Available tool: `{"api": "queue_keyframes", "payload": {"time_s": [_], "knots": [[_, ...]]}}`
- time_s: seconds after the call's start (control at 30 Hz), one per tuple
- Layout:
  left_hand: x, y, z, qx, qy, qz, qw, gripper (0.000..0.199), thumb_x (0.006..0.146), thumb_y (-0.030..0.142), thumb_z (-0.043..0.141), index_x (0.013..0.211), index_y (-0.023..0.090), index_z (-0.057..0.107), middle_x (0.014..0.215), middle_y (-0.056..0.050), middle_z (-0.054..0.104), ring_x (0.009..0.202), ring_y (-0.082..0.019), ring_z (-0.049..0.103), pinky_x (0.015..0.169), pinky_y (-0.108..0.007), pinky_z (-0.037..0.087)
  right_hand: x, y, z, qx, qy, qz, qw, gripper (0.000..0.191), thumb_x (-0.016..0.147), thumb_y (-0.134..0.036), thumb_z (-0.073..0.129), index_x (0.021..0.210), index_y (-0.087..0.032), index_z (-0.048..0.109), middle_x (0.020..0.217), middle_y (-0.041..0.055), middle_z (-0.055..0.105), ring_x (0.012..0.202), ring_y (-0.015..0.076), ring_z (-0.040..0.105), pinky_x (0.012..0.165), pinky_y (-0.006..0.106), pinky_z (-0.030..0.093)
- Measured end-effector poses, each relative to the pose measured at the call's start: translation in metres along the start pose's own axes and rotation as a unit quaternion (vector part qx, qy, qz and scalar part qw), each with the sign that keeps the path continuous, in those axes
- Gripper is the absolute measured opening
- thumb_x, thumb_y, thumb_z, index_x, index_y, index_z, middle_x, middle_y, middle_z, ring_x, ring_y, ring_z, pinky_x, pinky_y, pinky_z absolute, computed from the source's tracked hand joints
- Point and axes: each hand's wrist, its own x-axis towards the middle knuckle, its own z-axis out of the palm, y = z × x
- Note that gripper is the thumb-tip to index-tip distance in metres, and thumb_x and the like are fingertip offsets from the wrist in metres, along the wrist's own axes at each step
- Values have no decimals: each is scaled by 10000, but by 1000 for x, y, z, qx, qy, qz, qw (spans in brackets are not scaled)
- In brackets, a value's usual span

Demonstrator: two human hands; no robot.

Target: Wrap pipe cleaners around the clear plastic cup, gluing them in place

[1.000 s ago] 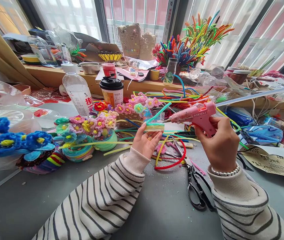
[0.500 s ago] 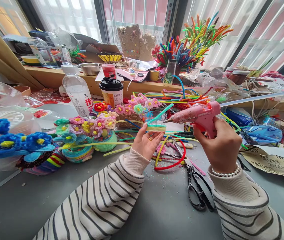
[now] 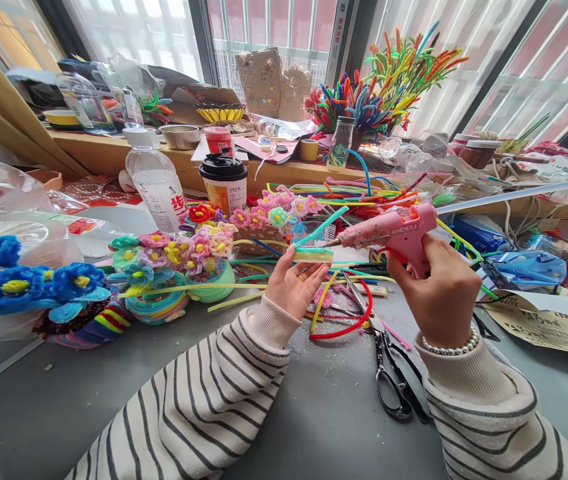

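- Head view: your left hand (image 3: pixel 298 287) grasps one green-and-yellow band (image 3: pixel 315 256) between thumb and fingers, right of the coffee cup (image 3: pixel 224 193) and nearer you; one turquoise pipe cleaner (image 3: pixel 328 224) slants up beside your thumb.
- Your right hand (image 3: pixel 441 283) grips one pink glue gun (image 3: pixel 395 233), farther right of the cup; its tip is at the band's top edge, contact unclear.
- Edges: the windowsill (image 3: pixel 274 176) runs behind the cup. Your room is over the gray tabletop (image 3: pixel 329 427), on the cup's near side, between your sleeves.
- Counts: one water bottle (image 3: pixel 155 183) just left of the cup; one glass bottle (image 3: pixel 340 150) beyond it, rightward; one pair of large scissors (image 3: pixel 388 373) nearer you, rightward.
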Motion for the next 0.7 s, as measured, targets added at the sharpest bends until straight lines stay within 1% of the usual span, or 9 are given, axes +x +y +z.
{"api": "queue_keyframes", "payload": {"time_s": [0.1, 0.33, 0.57, 0.7], "knots": [[0, 0, -1, -2, -5, -3, 1000, 332, 741, 362, 539, 889, 65, 548, 867, -153, 618, 979, -224, 588, 844, -249, 487, 0, 0, 0, 3, -1, -1, 1000, 267, 755, -401, 525, 824, -147, 570, 620, 48, 555, 566, 180, 531, 506, 293, 409], [1, 1, -3, -11, -20, 1, 1000, 332, 745, 361, 536, 895, 65, 550, 846, -139, 625, 927, -224, 610, 836, -266, 493, 1, 1, 0, -15, 23, -26, 999, 254, 754, -371, 546, 815, -126, 578, 610, 47, 572, 533, 163, 521, 471, 269, 380], [-1, 1, -1, -21, -19, 4, 1000, 334, 752, 359, 524, 885, 54, 547, 817, -146, 624, 900, -231, 617, 807, -269, 504, 1, 1, -1, -24, 12, -25, 999, 262, 761, -363, 539, 815, -111, 587, 612, 50, 566, 530, 156, 510, 461, 258, 353], [0, 1, -3, -23, -24, 7, 999, 331, 748, 359, 530, 880, 56, 550, 805, -141, 623, 890, -231, 620, 809, -276, 504, 1, 1, -2, -22, 0, -18, 1000, 258, 770, -357, 528, 835, -115, 587, 622, 51, 572, 541, 159, 516, 474, 259, 360]]}}
